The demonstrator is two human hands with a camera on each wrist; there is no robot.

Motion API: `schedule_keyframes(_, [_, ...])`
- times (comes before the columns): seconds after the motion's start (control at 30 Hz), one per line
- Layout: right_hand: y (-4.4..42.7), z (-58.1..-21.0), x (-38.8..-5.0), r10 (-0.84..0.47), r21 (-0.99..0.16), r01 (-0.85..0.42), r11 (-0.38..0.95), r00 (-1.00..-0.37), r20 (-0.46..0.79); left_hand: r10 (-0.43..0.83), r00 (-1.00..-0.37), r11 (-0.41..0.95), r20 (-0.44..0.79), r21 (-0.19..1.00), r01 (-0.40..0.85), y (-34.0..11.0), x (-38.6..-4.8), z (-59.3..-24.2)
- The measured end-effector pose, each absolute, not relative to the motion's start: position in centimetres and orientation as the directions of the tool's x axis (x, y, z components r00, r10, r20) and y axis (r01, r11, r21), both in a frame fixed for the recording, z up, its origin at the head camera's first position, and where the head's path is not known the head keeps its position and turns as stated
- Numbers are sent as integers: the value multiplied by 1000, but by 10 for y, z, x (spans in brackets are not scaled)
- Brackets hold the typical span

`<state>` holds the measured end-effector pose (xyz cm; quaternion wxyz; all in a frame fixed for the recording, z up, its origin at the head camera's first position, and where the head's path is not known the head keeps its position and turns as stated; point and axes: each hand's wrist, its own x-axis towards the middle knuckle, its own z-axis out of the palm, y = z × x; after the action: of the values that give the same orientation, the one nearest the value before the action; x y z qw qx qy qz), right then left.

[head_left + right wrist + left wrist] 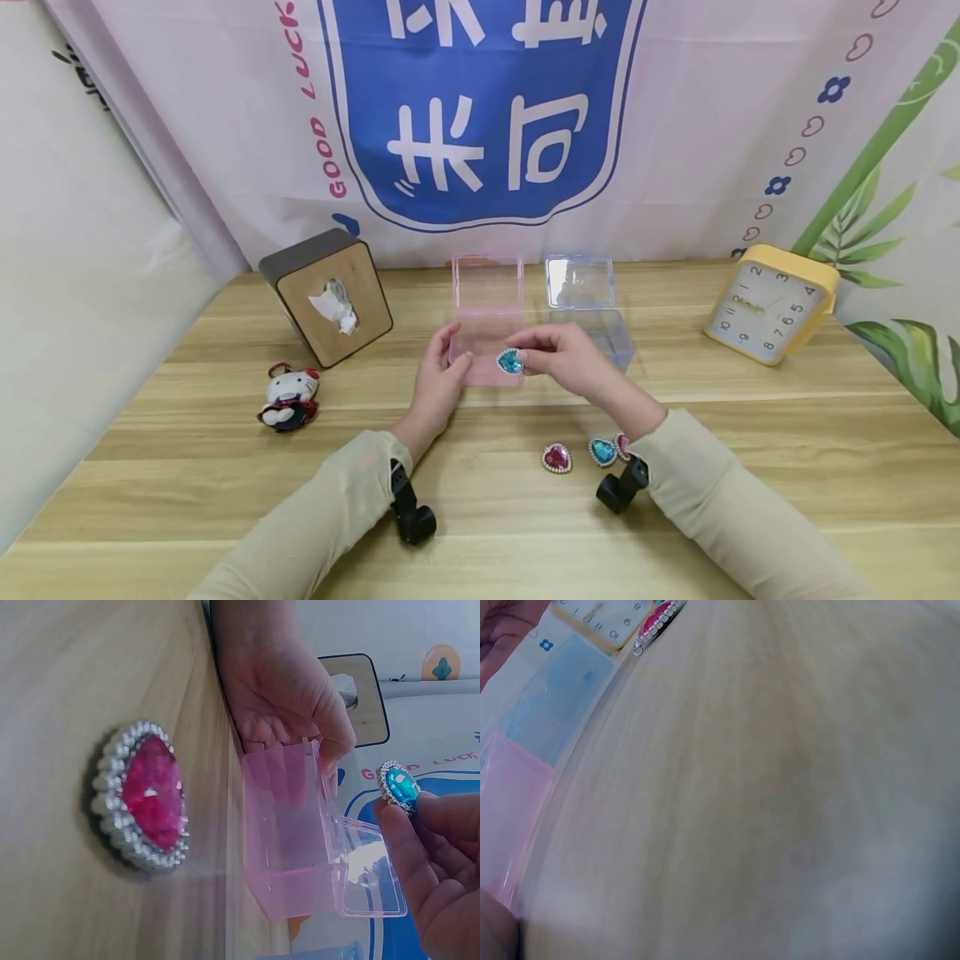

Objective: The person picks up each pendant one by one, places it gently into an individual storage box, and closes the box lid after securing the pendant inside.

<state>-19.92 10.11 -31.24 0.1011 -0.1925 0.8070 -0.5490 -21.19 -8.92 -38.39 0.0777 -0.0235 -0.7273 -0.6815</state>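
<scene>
The right hand point(566, 358) pinches a teal heart gem point(510, 361) with a beaded silver edge above the pink box point(487, 375). In the right wrist view, the gem point(402, 786) is between thumb and fingers of that hand point(442, 862), beyond the pink box point(289, 825). The left hand point(438, 379) grips the box's left end; from the right wrist, this hand's point(281, 694) thumb shows at the rim and its fingers through the wall. The pink lid point(487, 283) stands open. Only a bit of the left hand point(496, 930) shows in the left wrist view, by the pink box point(514, 814).
A clear blue box point(617, 337) with its lid up stands right of the pink one. Nearer lie a red heart gem point(557, 458), a teal one point(602, 452) and a pink one point(622, 446). A tissue box point(360, 283) and plush toy point(288, 400) are left, a yellow clock point(772, 304) right.
</scene>
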Motion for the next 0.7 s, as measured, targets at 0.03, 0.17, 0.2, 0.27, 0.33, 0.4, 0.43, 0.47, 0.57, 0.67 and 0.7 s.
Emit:
schedule_keyframes(0.03, [100,-312,-201,-421,-927,-200,317,-906,51,-70,-987,71,148,987,143,-89,-212,-384])
schedule_keyframes(0.17, [97,-313,-207,-418,-933,-210,292,-905,73,-68,-986,81,153,986,147,-90,-213,-385])
schedule_keyframes(0.2, [97,-312,-209,-418,-933,-213,291,-905,77,-67,-985,85,158,985,152,-90,-213,-386])
schedule_keyframes(0.27, [95,-311,-211,-409,-933,-208,293,-909,74,-66,-985,89,161,984,155,-90,-214,-386])
schedule_keyframes(0.33, [94,-311,-215,-398,-933,-196,301,-915,64,-66,-985,92,161,984,155,-90,-214,-386])
schedule_keyframes(0.4, [92,-311,-219,-391,-929,-189,319,-919,53,-61,-983,87,170,982,165,-90,-214,-386])
schedule_keyframes(0.43, [91,-311,-221,-389,-929,-182,322,-920,45,-62,-984,86,170,983,164,-90,-214,-386])
schedule_keyframes(0.47, [89,-311,-223,-388,-928,-180,328,-921,42,-61,-983,84,172,982,167,-90,-214,-386])
schedule_keyframes(0.57, [85,-311,-227,-388,-925,-179,335,-921,38,-63,-983,88,171,982,165,-90,-212,-385])
schedule_keyframes(0.67, [79,-310,-230,-387,-918,-195,346,-921,49,-68,-985,94,161,984,154,-89,-211,-384])
schedule_keyframes(0.7, [77,-310,-231,-386,-916,-196,349,-921,50,-69,-985,96,157,984,150,-89,-211,-384])
